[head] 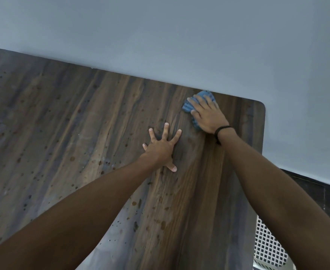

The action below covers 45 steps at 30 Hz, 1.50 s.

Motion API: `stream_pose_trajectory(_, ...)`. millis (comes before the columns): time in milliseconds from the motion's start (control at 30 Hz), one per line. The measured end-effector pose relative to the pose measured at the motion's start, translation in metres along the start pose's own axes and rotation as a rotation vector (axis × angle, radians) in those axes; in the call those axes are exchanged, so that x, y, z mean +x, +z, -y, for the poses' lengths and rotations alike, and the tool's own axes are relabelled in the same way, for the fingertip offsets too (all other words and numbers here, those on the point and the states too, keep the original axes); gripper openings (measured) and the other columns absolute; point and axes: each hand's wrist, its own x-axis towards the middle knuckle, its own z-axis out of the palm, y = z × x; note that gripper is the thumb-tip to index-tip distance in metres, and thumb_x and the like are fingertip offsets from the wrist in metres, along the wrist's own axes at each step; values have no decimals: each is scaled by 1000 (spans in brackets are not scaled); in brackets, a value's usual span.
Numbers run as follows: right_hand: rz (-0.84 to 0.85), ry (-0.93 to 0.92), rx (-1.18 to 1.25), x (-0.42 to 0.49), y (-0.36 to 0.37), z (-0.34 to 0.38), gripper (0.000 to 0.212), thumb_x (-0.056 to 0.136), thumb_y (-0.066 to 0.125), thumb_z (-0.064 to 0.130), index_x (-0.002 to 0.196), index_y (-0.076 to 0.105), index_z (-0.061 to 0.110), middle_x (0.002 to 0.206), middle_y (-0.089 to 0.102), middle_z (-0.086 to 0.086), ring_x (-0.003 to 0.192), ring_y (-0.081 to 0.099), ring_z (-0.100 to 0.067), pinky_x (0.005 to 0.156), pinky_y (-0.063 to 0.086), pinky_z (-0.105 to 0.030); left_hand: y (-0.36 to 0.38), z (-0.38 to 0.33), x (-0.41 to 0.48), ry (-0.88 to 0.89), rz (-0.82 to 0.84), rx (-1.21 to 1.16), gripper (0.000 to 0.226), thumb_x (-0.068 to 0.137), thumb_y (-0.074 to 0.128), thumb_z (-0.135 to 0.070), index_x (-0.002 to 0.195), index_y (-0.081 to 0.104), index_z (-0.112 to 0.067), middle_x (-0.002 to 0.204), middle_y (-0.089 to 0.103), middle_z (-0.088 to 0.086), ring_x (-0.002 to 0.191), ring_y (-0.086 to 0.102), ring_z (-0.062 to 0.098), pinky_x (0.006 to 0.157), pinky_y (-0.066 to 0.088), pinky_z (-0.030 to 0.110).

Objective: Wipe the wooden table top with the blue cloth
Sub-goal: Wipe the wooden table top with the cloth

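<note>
The wooden table top (82, 133) fills most of the view, dark streaked grain with many small spots and droplets on its left and middle parts. The blue cloth (188, 108) lies near the table's far right corner, close to the wall. My right hand (207, 115) presses flat on the cloth with straight fingers, covering most of it; a black band circles that wrist. My left hand (162, 148) rests on the bare wood with fingers spread wide, a little left of and nearer than the cloth.
A pale grey-blue wall (179, 36) runs along the table's far edge. The table's right edge (263, 123) ends at a rounded corner. Below it at the lower right stands a white lattice basket (267, 248) on a dark floor (316, 191).
</note>
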Motion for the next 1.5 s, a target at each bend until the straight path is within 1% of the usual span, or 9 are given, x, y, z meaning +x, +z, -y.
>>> stream_pose_trajectory(100,-34,151,51,12,-6,2,53,108,26,39,159,15,35,168,12,3,155,3,-26,123,3,-50,0,0,-1,11,5,2,137,69,88,-42,151,-23,-45,153,-45,-3,139,-30,54,106,19,78)
stream_pose_trajectory(233,-68,-6,-36,-34,12,10,52,107,26,40,159,19,35,166,19,4,154,10,-26,123,9,-49,1,1,0,-3,6,5,138,68,88,-42,150,-23,-47,152,-46,-4,139,-30,53,107,18,78)
stream_pose_trajectory(367,-132,294,10,-62,10,14,53,107,30,38,159,22,32,166,19,0,154,11,-29,123,11,-51,4,4,5,26,-23,-17,140,65,90,-43,150,-21,-47,154,-44,-4,139,-28,55,104,19,79)
stream_pose_trajectory(600,-14,-19,-76,-199,59,80,53,107,29,39,159,21,33,165,23,3,153,15,-28,122,23,-52,13,47,6,102,-129,2,146,56,88,-59,156,-16,-34,157,-37,8,137,-32,54,113,9,72)
stream_pose_trajectory(700,66,-137,-131,-236,76,92,54,108,26,42,160,14,34,165,20,5,154,10,-25,123,20,-50,8,88,4,32,-117,22,146,56,90,-54,153,-18,-44,154,-43,3,137,-35,52,112,8,71)
stream_pose_trajectory(800,91,-217,-162,-212,63,80,53,107,29,41,159,19,34,164,25,4,153,17,-25,123,20,-49,6,102,3,36,-59,60,147,58,92,-48,146,-25,-52,150,-49,1,136,-33,55,111,9,72)
stream_pose_trajectory(900,27,-106,-126,-144,40,63,51,106,33,37,157,29,30,163,29,-1,150,24,-32,120,25,-52,3,97,3,33,-21,55,147,60,92,-45,145,-27,-52,149,-50,2,135,-33,57,110,9,73)
stream_pose_trajectory(1167,-27,271,47,-13,8,51,54,108,25,38,161,13,32,169,7,1,155,0,-29,124,2,-52,-2,98,6,23,10,70,147,60,93,-44,145,-26,-53,149,-50,1,136,-32,55,110,9,73)
stream_pose_trajectory(1500,44,-15,-70,-264,104,165,54,108,24,41,160,14,32,168,13,4,155,4,-25,123,21,-53,8,105,19,43,-55,74,155,50,94,-51,140,-33,-56,146,-52,1,134,-32,58,108,10,75)
